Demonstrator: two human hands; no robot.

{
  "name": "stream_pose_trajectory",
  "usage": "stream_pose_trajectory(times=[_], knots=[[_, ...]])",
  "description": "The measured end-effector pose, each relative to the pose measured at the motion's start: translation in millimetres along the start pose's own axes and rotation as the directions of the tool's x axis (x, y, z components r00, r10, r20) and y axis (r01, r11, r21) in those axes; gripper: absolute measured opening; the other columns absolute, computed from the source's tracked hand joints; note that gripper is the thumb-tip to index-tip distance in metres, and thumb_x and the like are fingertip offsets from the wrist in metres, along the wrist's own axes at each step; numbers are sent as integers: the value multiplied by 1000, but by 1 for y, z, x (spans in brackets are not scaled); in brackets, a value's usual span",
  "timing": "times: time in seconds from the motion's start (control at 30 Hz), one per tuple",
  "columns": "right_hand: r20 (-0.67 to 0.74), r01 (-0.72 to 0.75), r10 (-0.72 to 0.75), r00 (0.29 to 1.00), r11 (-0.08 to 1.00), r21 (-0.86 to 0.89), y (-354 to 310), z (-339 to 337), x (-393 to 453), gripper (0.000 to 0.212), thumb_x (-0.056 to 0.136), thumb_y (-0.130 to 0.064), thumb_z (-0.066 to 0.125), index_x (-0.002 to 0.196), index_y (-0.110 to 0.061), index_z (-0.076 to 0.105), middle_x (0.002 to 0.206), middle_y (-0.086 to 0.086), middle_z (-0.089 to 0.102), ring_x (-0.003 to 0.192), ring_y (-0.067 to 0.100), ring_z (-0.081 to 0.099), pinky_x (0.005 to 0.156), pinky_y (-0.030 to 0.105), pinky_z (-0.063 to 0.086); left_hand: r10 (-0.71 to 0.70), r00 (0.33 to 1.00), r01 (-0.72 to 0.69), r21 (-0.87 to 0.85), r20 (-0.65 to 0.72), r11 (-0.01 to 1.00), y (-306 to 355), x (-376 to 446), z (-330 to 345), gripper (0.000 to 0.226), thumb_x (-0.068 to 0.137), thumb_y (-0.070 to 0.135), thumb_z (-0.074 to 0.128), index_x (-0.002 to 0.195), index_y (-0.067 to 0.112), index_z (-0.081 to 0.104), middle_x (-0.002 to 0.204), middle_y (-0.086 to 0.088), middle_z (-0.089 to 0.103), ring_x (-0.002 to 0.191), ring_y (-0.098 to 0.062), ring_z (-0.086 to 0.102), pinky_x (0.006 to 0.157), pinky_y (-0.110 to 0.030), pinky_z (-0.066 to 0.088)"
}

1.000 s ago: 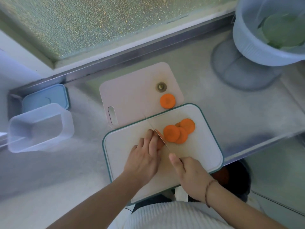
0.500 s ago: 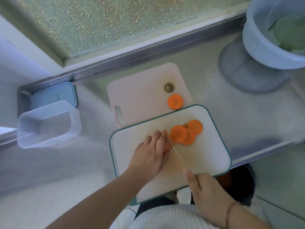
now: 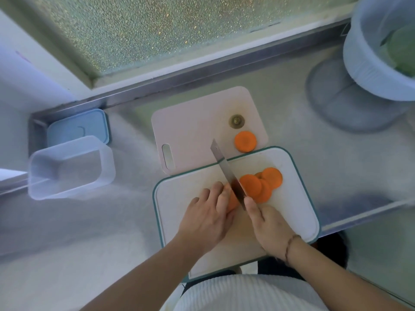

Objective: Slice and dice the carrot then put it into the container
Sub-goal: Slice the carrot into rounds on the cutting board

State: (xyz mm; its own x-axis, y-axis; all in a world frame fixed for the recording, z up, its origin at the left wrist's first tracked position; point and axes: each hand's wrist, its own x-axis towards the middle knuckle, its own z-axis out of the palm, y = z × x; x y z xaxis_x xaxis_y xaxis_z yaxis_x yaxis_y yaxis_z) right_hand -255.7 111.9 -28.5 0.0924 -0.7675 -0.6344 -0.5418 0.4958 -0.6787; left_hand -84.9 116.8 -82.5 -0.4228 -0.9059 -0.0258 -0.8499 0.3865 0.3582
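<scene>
Pinning the carrot piece (image 3: 232, 202) flat against the white cutting board (image 3: 179, 198), the left hand (image 3: 207, 217) has its fingers curled over the top, so only an orange sliver shows at the fingertips. The right hand (image 3: 268, 228) is closed around the knife (image 3: 226, 173) handle (handle itself hidden inside the fist), index finger extended along the spine. The blade runs away from the grip, angled toward the far left, its heel just right of the left fingertips and touching the carrot piece.

Right of the blade: a stack of overlapping carrot slices (image 3: 260, 184) on the white board. Beyond the blade tip: pink cutting board (image 3: 190, 129), partly under the white one, carrying a single slice (image 3: 245, 141) and the carrot stem end (image 3: 236, 120).

Well left of both hands: clear container (image 3: 71, 168), empty, with a blue lid (image 3: 77, 126) just behind it. Far right of the grip: a pale colander (image 3: 368, 61) with greens inside.
</scene>
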Motion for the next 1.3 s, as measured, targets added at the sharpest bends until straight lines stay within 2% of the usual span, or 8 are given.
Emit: stream_pose_trajectory(times=[0.17,0.5,0.63,0.77,0.87,0.97,1.1,1.3], knots=[[213,-269,209,954,911,313,-1,-22,-10,57,93,-65,28,59,-18,30,49,2,22,37,15,17,38,19,19,-10,1000,10,39,-13,999,2,-2,-3,54,97,45,46,136,8,42,130,-15,55,90,-34,62,61,-40,55],[145,-217,172,974,882,417,-7,-60,-31,58,88,-65,30,66,-12,36,51,5,23,40,12,15,39,16,19,-51,999,51,40,-1,998,-1,-15,-8,61,95,43,46,149,17,36,125,-8,56,83,-28,59,61,-40,53],[82,-83,69,994,981,178,-13,-49,-46,58,81,-68,31,57,-16,34,43,-4,32,34,8,28,36,19,24,-69,998,69,3,-10,998,1,-17,-6,49,99,41,43,142,18,41,126,-8,55,84,-30,59,61,-39,54],[-4,57,-58,998,995,-78,-1,-25,-54,61,74,-73,27,56,-20,50,49,-5,54,53,9,52,64,32,45,-85,996,85,-10,-11,996,3,-15,-4,47,99,40,43,140,17,42,125,-10,57,86,-30,60,62,-40,55],[-96,101,-110,989,990,-97,8,-13,-55,95,62,-98,13,63,-16,60,64,-1,64,63,12,59,69,35,46,-89,996,88,-24,-16,996,2,-15,-4,48,99,39,44,141,16,41,124,-10,58,86,-29,60,62,-41,55],[-113,110,-120,986,990,-88,10,-7,-53,114,56,-102,9,75,-7,68,74,7,69,74,12,62,73,36,48,-86,996,86,-24,-16,996,1,-15,-2,50,97,38,45,141,15,40,124,-11,59,86,-29,61,62,-42,55],[-165,123,-136,977,989,-88,6,-1,-56,109,63,-98,11,75,-6,68,55,4,58,69,10,59,70,32,46,-88,996,88,-5,-16,996,1,-16,1,51,96,36,47,142,14,41,126,-11,59,86,-29,61,61,-42,55],[-259,104,-117,959,992,-65,-1,12,-60,108,61,-99,9,66,-8,66,61,-5,59,77,6,54,66,28,39,-76,997,77,21,-34,997,0,-15,3,49,97,36,45,140,13,41,125,-12,61,82,-28,61,59,-41,54]])
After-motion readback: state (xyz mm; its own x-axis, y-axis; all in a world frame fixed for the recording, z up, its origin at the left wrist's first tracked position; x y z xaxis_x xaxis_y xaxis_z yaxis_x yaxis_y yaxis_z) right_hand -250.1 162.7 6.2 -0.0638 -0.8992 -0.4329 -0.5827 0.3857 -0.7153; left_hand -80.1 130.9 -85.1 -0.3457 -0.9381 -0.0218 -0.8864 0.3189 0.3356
